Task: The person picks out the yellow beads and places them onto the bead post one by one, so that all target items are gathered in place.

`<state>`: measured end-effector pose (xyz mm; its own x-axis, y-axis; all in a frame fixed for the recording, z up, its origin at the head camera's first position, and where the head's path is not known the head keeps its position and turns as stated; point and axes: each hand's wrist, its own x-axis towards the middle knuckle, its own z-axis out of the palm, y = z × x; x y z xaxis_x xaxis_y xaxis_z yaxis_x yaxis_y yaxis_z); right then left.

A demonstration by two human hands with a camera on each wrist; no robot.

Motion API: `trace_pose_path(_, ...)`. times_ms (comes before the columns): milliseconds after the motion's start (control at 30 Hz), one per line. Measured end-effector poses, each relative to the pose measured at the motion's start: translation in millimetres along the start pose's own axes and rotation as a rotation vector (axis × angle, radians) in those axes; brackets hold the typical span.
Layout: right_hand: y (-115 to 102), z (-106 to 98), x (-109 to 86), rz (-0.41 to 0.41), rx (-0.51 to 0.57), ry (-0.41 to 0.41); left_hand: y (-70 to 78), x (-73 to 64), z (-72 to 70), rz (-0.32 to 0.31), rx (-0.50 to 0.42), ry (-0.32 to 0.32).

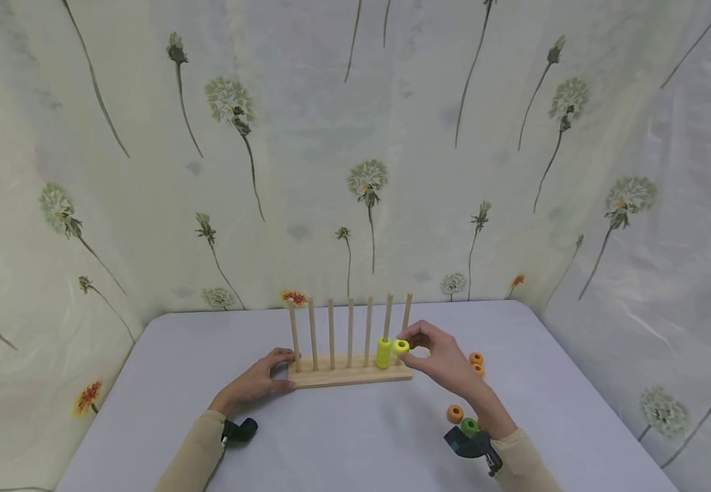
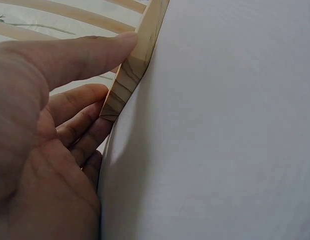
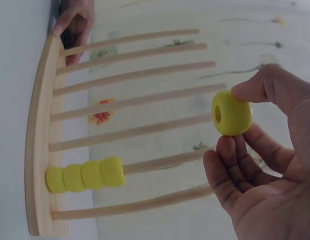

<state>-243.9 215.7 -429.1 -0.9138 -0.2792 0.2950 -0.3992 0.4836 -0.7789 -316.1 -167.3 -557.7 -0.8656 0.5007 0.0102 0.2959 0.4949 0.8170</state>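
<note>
A wooden peg rack [image 1: 349, 377] with several upright pegs stands on the table. My left hand [image 1: 253, 381] holds its left end, the thumb on the front edge and the fingers behind, as the left wrist view shows at the base's end [image 2: 125, 85]. With thumb and fingertips, my right hand [image 1: 444, 359] pinches a yellow bead [image 3: 234, 115], its hole facing the pegs in the right wrist view. The bead is off the pegs, near the rack's right end. Several yellow beads [image 3: 87, 175] are stacked on the second peg from the right.
Two orange beads [image 1: 476, 358] lie right of the rack, beyond my right forearm. Closer to me are another orange bead [image 1: 454, 413] and a green bead [image 1: 469, 427], partly covered by the wrist camera. A flower-printed curtain [image 1: 306, 171] hangs behind the white table [image 1: 208, 342].
</note>
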Motion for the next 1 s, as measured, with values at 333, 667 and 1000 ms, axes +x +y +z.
trace_pose_path(333,-22.1,17.8,2.7,0.075,-0.019,0.223,1.0,1.0,-0.8,-0.003,-0.003,-0.002)
trace_pose_path(667,-38.5,26.3,3.8,0.17,0.002,0.406,4.3,0.1,0.9,-0.024,-0.025,-0.004)
trace_pose_path(1000,-42.7,29.6,6.9,0.193,-0.054,0.486,3.0,-0.2,0.7,-0.032,-0.012,0.001)
